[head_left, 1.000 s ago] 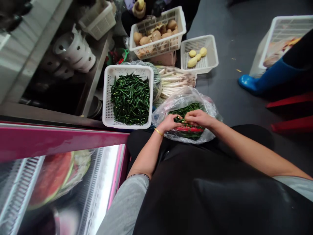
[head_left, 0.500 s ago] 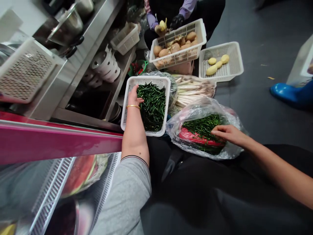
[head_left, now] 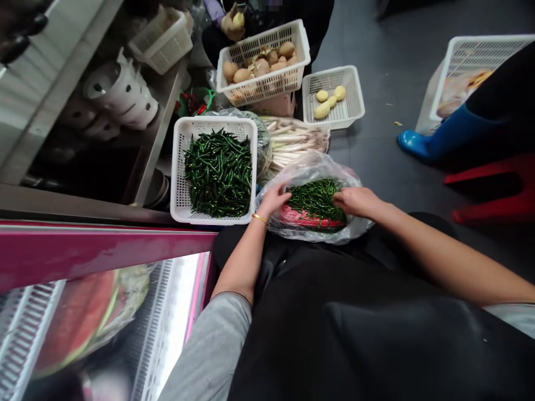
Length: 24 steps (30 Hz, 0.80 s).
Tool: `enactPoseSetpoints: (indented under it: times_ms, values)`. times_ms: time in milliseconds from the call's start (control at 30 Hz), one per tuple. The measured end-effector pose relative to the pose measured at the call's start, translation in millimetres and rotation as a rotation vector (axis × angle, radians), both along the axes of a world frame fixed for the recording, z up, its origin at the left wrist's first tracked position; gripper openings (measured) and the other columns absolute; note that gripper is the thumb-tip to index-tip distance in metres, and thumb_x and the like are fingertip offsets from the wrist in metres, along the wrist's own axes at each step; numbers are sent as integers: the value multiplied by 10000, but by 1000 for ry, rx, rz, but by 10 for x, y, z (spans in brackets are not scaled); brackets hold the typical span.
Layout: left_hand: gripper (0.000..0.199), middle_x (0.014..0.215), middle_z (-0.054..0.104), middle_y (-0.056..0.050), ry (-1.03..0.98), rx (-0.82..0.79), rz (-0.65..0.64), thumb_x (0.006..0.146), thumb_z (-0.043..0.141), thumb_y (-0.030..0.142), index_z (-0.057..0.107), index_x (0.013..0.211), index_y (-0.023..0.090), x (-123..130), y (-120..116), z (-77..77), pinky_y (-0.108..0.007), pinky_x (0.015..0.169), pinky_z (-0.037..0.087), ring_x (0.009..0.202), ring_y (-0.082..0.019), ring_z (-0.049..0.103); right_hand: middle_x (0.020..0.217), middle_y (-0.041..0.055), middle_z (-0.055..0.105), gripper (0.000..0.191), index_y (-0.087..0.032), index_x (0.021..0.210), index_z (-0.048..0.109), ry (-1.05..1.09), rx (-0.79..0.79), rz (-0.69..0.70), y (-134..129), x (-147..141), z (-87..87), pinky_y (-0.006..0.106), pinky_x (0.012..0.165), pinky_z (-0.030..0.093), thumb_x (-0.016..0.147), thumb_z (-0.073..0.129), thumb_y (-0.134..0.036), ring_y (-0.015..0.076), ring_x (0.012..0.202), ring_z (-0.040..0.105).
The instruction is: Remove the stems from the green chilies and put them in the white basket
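A clear plastic bag lies open in front of me, with thin green stems or chillies over red plastic inside. At the bag's left side is my left hand, its thumb and fingers apart, reaching over the greens. My right hand is closed at the right side of the greens, its fingertips curled; what they pinch is too small to make out. Left of the bag stands a white basket full of dark green chillies.
Behind are white-stalked vegetables, a basket of brown potatoes and another with peeled ones. A person's gloved hand holds a peeled piece. A blue boot and red stool are right; steel shelving and an open pink-edged drawer are left.
My left hand has moved right, from the chilli basket to the bag. My right hand stays at the greens. The view has shifted, showing more of the right side, including the red stool.
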<state>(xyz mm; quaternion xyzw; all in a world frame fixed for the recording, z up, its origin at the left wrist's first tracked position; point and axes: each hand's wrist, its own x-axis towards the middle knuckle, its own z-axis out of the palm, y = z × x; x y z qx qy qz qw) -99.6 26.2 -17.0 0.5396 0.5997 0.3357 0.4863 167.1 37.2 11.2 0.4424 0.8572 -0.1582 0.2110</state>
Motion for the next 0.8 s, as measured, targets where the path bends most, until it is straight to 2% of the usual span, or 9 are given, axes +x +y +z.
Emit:
enactPoseSetpoints:
  times_ms: [67,167,233,300,400,500,600,667,800]
  values:
    - [610,1173,650,-151,16,114,119,634,804,235,620,1208,140,-128,227,45,-349,977,437,1106,-244,597,1069,142,686,365,-170,1053,691,42,109,-76,65,-94,-78,302,680,459,946,404,-369,259,923,662]
    - [738,1337,562,-145,-61,243,136,660,816,327,527,1327,201,-220,490,264,-364,1037,402,1290,-264,487,1106,158,668,383,-136,1089,659,49,153,-132,184,-315,-242,314,704,466,932,445,-413,270,934,662]
    - [697,1299,591,-133,-96,294,157,688,800,379,534,1314,224,-171,503,404,-361,997,439,1259,-262,520,1109,164,665,363,-127,1092,649,43,147,-132,253,-396,-330,311,717,464,920,467,-389,267,936,660]
    - [585,1153,663,-114,-123,304,196,726,766,420,581,1245,223,-58,372,466,-328,882,503,1089,-236,627,1103,162,667,324,-130,1094,642,35,134,-101,291,-372,-379,306,726,458,904,483,-339,259,932,658]
    - [364,828,695,-56,-220,146,170,776,704,453,660,1017,183,152,36,385,-242,619,509,706,-152,668,1089,148,669,319,-148,1123,619,49,129,-65,274,-229,-401,308,720,452,894,494,-331,260,930,654]
    - [275,634,635,-12,-327,-108,176,777,697,410,637,813,144,330,-236,195,-193,465,421,504,-104,599,1118,137,665,388,-178,1195,582,78,151,-90,221,-177,-416,312,712,450,910,485,-423,266,946,649]
    - [209,582,615,-1,-392,-292,238,767,706,316,609,760,131,445,-353,49,-187,434,393,459,-100,580,1116,135,674,380,-178,1193,585,70,140,-93,221,-273,-445,309,705,445,917,474,-415,261,936,654]
    - [177,575,613,0,-412,-376,232,764,708,271,610,750,124,504,-388,1,-190,440,402,458,-101,580,1091,133,686,326,-167,1128,613,68,131,-98,246,-332,-443,307,692,440,913,460,-358,261,923,659]
    - [140,621,631,-8,-454,-474,219,783,697,244,638,805,118,676,-464,-52,-198,469,440,498,-105,605,1026,134,707,282,-159,1050,632,97,126,-255,180,-298,-342,294,664,420,880,471,-317,255,905,662]
